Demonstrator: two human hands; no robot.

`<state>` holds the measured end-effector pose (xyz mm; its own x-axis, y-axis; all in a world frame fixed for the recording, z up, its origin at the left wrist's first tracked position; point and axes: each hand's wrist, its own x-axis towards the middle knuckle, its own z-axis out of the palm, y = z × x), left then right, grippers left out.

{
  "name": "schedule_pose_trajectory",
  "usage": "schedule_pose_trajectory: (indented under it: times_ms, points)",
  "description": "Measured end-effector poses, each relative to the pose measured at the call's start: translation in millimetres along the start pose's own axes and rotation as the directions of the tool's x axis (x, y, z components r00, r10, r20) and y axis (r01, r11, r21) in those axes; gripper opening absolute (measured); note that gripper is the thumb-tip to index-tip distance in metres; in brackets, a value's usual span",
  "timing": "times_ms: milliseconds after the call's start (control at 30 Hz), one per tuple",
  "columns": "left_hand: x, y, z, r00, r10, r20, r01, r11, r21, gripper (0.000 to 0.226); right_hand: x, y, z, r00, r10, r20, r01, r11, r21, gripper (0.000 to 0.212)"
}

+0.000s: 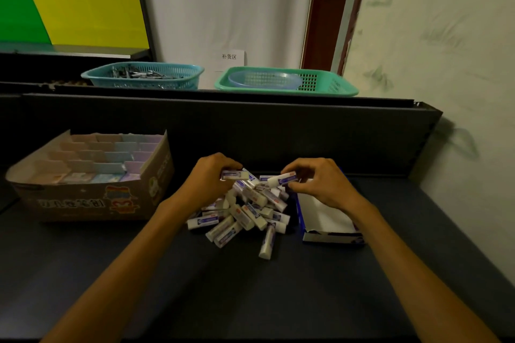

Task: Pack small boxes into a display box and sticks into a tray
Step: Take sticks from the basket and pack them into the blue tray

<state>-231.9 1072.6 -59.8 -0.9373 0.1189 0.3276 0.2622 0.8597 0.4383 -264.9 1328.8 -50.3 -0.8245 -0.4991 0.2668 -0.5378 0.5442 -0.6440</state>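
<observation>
Head view is giving me the dark surface [250, 287] from above. At far left, the cardboard display box [92, 203] is sitting with rows of pastel small boxes [111, 156] standing inside it, pink through blue to lilac. My left hand [207, 175] is pinching one white stick with a purple label [234, 174] above the pile of sticks [245, 211], which is lying jumbled mid-surface. My right hand [317, 181] is pinching another stick [282, 179] by its end. Just beside the pile, the blue-edged white tray [326, 217] is lying partly under my right wrist.
</observation>
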Motion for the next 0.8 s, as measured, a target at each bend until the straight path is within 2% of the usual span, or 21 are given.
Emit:
schedule_pose_trajectory:
  times_ms: [133, 267, 467, 567, 700, 800]
  points:
    - [4.1, 5.6, -2.8, 0.999, 0.043, 0.004, -0.043, 0.999, 0.011, 0.036, -3.4, 4.0, -5.1, 0.999, 0.022, -0.042, -0.021, 1.0, 0.012, 0.025]
    - [6.2, 13.7, -3.1, 0.996, 0.084, 0.027, -0.083, 0.995, -0.049, 0.031, -5.1, 10.4, -10.1, 0.995, 0.071, -0.076, -0.07, 0.997, 0.012, 0.026]
    - [10.8, 16.6, -3.2, 0.993, 0.101, 0.065, -0.093, 0.989, -0.116, 0.034, -6.3, 24.1, -14.4, 0.984, 0.162, -0.079, -0.165, 0.986, -0.024, 0.042]
    - [16.8, 19.4, -3.6, 0.991, 0.112, 0.078, -0.101, 0.985, -0.136, 0.035, -9.4, 27.6, -15.8, 0.978, 0.164, -0.127, -0.178, 0.977, -0.116, 0.034]
    - [26.9, 26.0, -3.3, 0.987, 0.124, 0.098, -0.11, 0.985, -0.136, 0.035, -16.2, 29.9, -19.0, 0.963, 0.222, -0.151, -0.241, 0.964, -0.117, 0.03]
    - [31.7, 32.8, -1.9, 0.984, 0.143, 0.103, -0.117, 0.968, -0.224, 0.038, -20.5, 31.1, -23.7, 0.959, 0.247, -0.141, -0.266, 0.954, -0.137, 0.028]
